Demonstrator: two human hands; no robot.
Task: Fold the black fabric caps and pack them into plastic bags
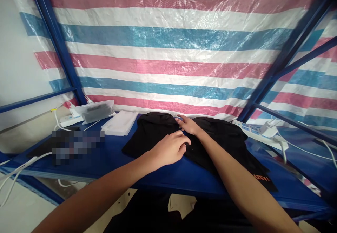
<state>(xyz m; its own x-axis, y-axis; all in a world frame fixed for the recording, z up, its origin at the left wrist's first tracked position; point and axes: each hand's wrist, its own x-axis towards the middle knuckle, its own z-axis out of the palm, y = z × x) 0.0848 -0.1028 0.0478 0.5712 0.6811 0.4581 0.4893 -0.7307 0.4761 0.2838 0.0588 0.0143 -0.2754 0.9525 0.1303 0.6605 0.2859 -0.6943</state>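
A black garment (pixel 226 138) lies spread over the blue tabletop (pixel 158 178), with orange lettering near its lower right corner. My left hand (pixel 170 148) is over the middle of the garment, its fingers curled and pointing right; what it may grip, if anything, is hidden. Just beyond it, my right hand (pixel 187 124) is near the garment's far edge, fingers apart, palm turned left. Blue table shows in a gap between the two halves of the cloth by my hands.
White papers (pixel 119 122) lie left of the garment, near a translucent box (pixel 96 111). White power strips (pixel 260 134) with cables sit at both sides. Blue metal posts (pixel 56 40) and a striped sheet (pixel 168 36) stand behind.
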